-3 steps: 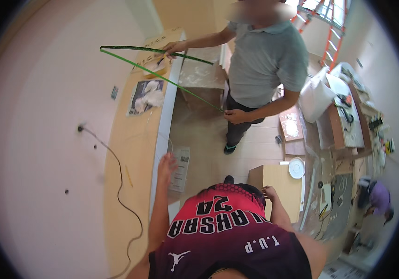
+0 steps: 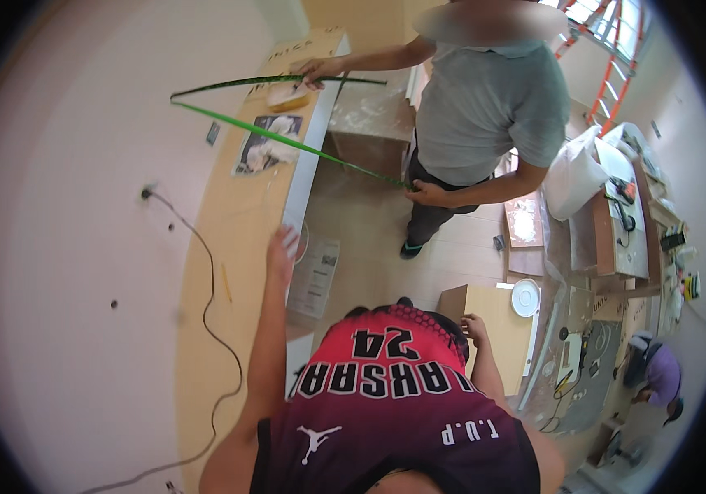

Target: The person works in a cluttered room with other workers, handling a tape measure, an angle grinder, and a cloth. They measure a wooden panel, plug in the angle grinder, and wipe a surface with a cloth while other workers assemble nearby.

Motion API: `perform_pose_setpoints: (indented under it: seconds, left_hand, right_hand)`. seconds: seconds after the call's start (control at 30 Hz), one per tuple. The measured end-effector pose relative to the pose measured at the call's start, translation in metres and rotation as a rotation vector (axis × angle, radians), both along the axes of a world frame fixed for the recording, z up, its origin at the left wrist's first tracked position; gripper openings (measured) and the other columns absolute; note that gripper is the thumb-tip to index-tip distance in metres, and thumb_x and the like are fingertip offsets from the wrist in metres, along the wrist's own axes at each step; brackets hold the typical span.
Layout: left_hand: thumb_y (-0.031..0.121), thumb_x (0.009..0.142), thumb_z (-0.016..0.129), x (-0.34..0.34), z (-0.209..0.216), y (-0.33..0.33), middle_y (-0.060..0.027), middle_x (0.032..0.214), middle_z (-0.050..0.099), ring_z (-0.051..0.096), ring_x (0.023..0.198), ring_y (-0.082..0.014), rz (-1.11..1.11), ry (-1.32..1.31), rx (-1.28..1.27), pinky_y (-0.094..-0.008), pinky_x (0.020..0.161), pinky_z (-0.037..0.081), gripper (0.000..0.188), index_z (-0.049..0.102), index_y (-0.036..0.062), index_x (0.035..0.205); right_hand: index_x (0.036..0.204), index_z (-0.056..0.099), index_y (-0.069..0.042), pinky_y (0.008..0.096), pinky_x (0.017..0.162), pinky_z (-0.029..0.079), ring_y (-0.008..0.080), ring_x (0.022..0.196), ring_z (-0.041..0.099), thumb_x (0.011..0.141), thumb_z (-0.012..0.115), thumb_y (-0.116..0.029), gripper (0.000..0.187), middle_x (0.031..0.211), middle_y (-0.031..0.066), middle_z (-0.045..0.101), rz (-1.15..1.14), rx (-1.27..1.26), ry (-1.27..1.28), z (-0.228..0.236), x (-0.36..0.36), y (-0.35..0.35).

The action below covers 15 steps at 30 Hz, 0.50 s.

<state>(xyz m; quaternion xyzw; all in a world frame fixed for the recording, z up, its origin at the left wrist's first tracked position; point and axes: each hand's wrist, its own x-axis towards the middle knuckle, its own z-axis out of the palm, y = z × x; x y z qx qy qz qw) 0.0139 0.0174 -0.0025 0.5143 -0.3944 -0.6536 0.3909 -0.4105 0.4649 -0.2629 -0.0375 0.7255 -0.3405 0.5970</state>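
Note:
My left hand (image 2: 282, 253) is at the white front edge of the long wooden counter (image 2: 205, 354), its fingers stretched out and slightly apart. A thin pale loop (image 2: 304, 243) curves beside the fingers; whether they touch it is unclear. Down by my right side, my right hand (image 2: 475, 328) is at the light wooden box (image 2: 497, 329), fingers loosely bent and partly apart, with nothing visible in them. Across from me, a person in a grey shirt (image 2: 493, 115) holds a long green strip (image 2: 266, 133) with both hands, bent sharply near the wall.
A black cable (image 2: 219, 354) runs from the wall across the counter, near a pencil (image 2: 227, 282). Crumpled white material (image 2: 270, 148) lies farther along it. A round white lid (image 2: 525, 297) rests on the box. Tools, an orange ladder (image 2: 612, 74) and a crouching person (image 2: 661, 370) are at right.
My left hand has moved up and slightly left along the counter edge. The green strip flexes in the other person's hands. The whole view has shifted a little.

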Motion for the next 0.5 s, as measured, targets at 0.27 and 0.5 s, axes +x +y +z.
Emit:
perform_pose_setpoints:
  seconds: [0.27,0.5]
  left_hand:
    - [0.075,0.098,0.045,0.014,0.152,-0.091,-0.017,0.168,0.024,0.031,0.151,-0.0428,0.719,0.351,-0.434,-0.0598,0.12,0.031,0.092,0.022,0.0147,0.165]
    - [0.053,0.104,0.053,0.122,0.203,-0.086,-0.016,0.16,0.039,0.047,0.14,-0.0368,0.636,-0.093,-0.657,-0.055,0.111,0.045,0.072,0.03,0.0181,0.162]
  right_hand:
    - [0.126,0.063,-0.005,0.0367,0.07,0.058,0.0206,0.085,0.069,0.097,0.054,-0.013,0.031,0.101,0.0089,0.07,-0.114,-0.042,0.015,-0.005,0.001,0.039]
    - [0.12,0.07,-0.006,0.0368,0.065,0.055,0.0182,0.08,0.067,0.096,0.058,-0.016,0.028,0.093,0.0065,0.072,0.019,0.055,0.044,-0.03,0.042,0.107]
